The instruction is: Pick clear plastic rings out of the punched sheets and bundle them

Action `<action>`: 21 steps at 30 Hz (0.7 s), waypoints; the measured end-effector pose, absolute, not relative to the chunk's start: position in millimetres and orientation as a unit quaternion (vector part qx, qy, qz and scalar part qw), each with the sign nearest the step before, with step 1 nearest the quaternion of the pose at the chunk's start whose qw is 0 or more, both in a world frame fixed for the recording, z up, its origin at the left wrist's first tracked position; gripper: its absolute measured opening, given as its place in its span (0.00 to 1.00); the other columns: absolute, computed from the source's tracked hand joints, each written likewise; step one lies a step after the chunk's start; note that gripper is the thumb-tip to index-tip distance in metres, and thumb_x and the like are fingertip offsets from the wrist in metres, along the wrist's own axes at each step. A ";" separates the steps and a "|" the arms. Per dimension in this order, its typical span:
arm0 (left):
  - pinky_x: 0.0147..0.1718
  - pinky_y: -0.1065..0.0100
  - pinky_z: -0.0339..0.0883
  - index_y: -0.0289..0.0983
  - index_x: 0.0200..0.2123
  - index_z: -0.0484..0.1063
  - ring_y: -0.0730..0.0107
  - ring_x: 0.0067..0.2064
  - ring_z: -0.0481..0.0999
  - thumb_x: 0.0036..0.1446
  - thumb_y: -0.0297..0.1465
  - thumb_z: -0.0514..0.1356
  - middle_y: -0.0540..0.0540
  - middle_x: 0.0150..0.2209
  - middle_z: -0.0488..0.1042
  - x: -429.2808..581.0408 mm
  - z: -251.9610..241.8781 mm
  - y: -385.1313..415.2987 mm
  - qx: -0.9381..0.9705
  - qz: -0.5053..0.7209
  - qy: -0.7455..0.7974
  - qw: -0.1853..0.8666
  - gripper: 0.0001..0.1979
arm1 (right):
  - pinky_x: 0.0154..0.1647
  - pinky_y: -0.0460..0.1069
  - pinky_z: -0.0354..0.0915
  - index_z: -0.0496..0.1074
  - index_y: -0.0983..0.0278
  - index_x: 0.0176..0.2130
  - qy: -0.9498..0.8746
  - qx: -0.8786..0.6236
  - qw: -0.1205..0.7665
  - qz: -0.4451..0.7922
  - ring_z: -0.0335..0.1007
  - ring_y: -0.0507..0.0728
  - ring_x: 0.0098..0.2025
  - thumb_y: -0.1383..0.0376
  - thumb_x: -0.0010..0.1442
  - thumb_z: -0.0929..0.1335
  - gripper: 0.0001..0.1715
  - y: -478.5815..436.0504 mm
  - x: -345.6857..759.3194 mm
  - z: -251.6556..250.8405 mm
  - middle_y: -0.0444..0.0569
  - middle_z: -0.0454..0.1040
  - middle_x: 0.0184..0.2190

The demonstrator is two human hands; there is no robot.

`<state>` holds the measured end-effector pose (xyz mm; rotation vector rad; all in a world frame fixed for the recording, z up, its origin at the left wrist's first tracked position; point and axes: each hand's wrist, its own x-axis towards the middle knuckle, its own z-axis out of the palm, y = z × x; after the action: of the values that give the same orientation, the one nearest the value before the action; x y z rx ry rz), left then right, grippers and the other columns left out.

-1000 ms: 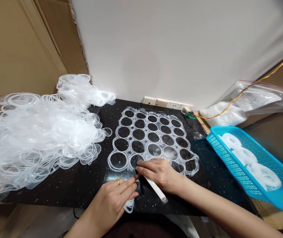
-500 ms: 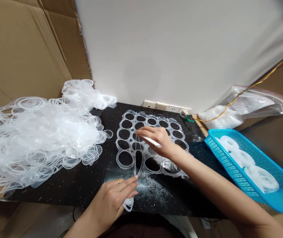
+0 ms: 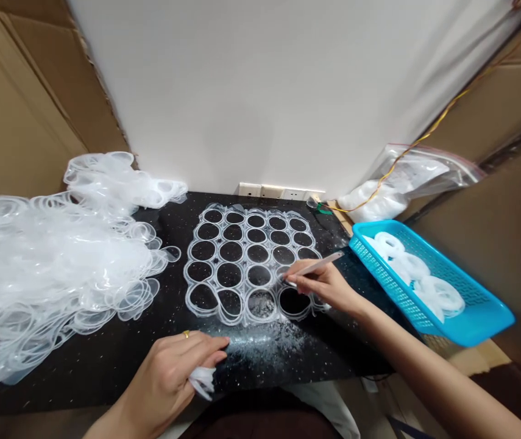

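A translucent sheet of joined rings [image 3: 244, 262] lies flat on a black speckled tabletop, its round holes in rows. My right hand [image 3: 324, 285] is closed on a slim white pen-like tool [image 3: 319, 264], with the fingertips at the sheet's right front part. The tool's exact kind I cannot make out. My left hand [image 3: 173, 366] is closed near the table's front edge, with several white rings [image 3: 203, 381] bunched in its lower fingers. Its index fingertip points toward the sheet but stays apart from it. Two front-left rings of the sheet look skewed.
A large heap of translucent ring pieces [image 3: 59, 256] covers the left side. At the right stands a blue basket [image 3: 479, 323] with white ring bundles [image 3: 438, 296]. Behind it are a plastic bag [image 3: 379, 198], a yellow wire [image 3: 434, 125] and wall sockets [image 3: 272, 192]. White flakes [image 3: 264, 341] lie before the sheet.
My right hand has moved from the sheet's middle to its right front, and the tool now points up to the right. The strand stretched between my hands is gone. The view has shifted right.
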<state>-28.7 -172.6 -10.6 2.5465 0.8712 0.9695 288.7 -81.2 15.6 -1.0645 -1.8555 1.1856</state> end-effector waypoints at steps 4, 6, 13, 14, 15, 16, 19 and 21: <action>0.38 0.70 0.74 0.35 0.52 0.71 0.66 0.42 0.80 0.67 0.28 0.53 0.41 0.44 0.78 -8.4 -2.7 -158.7 0.908 0.291 0.283 0.108 0.13 | 0.34 0.48 0.70 0.78 0.66 0.36 -0.689 -0.425 0.325 0.490 0.72 0.53 0.34 0.55 0.61 0.69 0.17 -97.0 314.5 -7.3 0.52 0.76 0.36; 0.42 0.68 0.74 0.35 0.55 0.70 0.64 0.48 0.78 0.68 0.28 0.52 0.38 0.52 0.75 1.9 -5.7 -153.5 0.922 0.263 0.270 0.092 0.16 | 0.39 0.50 0.70 0.78 0.66 0.35 -0.702 -0.420 0.317 0.479 0.73 0.55 0.37 0.56 0.61 0.69 0.16 -102.5 322.3 -8.2 0.52 0.77 0.36; 0.43 0.66 0.76 0.33 0.57 0.67 0.63 0.49 0.79 0.68 0.27 0.50 0.37 0.58 0.70 11.0 -27.0 -156.1 0.938 0.212 0.251 0.111 0.17 | 0.44 0.52 0.69 0.78 0.63 0.38 -0.721 -0.405 0.384 0.411 0.73 0.56 0.40 0.62 0.63 0.68 0.09 -116.7 305.0 14.1 0.51 0.77 0.37; 0.42 0.66 0.76 0.33 0.57 0.67 0.63 0.50 0.78 0.68 0.27 0.50 0.37 0.59 0.69 10.6 -28.1 -157.9 0.938 0.207 0.253 0.111 0.17 | 0.43 0.52 0.69 0.79 0.63 0.38 -0.717 -0.406 0.393 0.409 0.73 0.56 0.40 0.62 0.63 0.68 0.09 -119.0 296.6 15.1 0.51 0.78 0.37; 0.42 0.66 0.76 0.33 0.57 0.67 0.62 0.50 0.78 0.68 0.26 0.49 0.37 0.59 0.68 10.5 -28.5 -159.7 0.939 0.202 0.257 0.108 0.17 | 0.42 0.51 0.69 0.79 0.64 0.38 -0.712 -0.406 0.397 0.412 0.74 0.55 0.39 0.62 0.63 0.69 0.09 -121.2 287.7 14.7 0.51 0.78 0.36; 0.41 0.66 0.76 0.33 0.57 0.67 0.62 0.50 0.78 0.68 0.27 0.49 0.36 0.60 0.68 10.5 -28.3 -161.3 0.940 0.198 0.260 0.103 0.17 | 0.41 0.51 0.69 0.79 0.64 0.38 -0.708 -0.407 0.398 0.418 0.74 0.55 0.39 0.63 0.62 0.69 0.08 -123.3 278.9 12.9 0.51 0.78 0.36; 0.40 0.65 0.77 0.33 0.57 0.67 0.61 0.48 0.79 0.69 0.28 0.48 0.36 0.59 0.69 12.1 -25.9 -164.4 0.940 0.189 0.272 0.085 0.17 | 0.40 0.49 0.70 0.79 0.65 0.37 -0.701 -0.407 0.395 0.433 0.75 0.55 0.38 0.65 0.61 0.70 0.08 -128.0 257.2 1.8 0.51 0.79 0.35; 0.38 0.64 0.77 0.32 0.56 0.68 0.60 0.46 0.80 0.70 0.29 0.46 0.35 0.58 0.70 13.5 -24.2 -165.0 0.940 0.186 0.275 0.076 0.17 | 0.39 0.49 0.70 0.79 0.66 0.36 -0.699 -0.410 0.390 0.438 0.75 0.55 0.37 0.65 0.61 0.69 0.08 -129.6 249.2 -6.8 0.51 0.79 0.35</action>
<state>13.5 -165.0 -24.2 2.8193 0.8248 0.5572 249.2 -129.6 -6.8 -1.0411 -1.7759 1.1140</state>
